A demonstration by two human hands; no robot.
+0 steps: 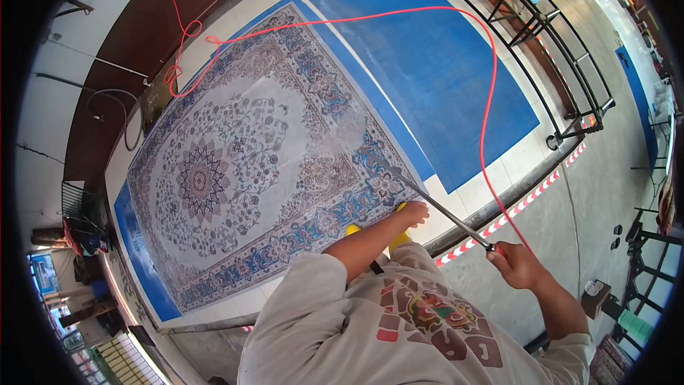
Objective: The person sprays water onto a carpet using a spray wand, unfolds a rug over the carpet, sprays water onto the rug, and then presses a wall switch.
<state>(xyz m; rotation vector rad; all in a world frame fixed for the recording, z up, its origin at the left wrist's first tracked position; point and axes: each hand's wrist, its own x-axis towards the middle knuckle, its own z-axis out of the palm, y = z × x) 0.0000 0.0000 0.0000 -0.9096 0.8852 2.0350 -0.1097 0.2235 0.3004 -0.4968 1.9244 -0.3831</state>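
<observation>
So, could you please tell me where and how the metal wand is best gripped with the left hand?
Probably mid-shaft on the metal wand, the left hand coming from its own side with fingers wrapped around: the shaft is long, slim and straight, slanting past in view, while the right hand holds the near end.

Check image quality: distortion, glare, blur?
Head view: strong fisheye bowing, black corners; rug medallion pattern legible. Head view: pale haze beyond the tip of the wand, mist or blur, can't tell. Head view: floor brightens toward upper right.
</observation>
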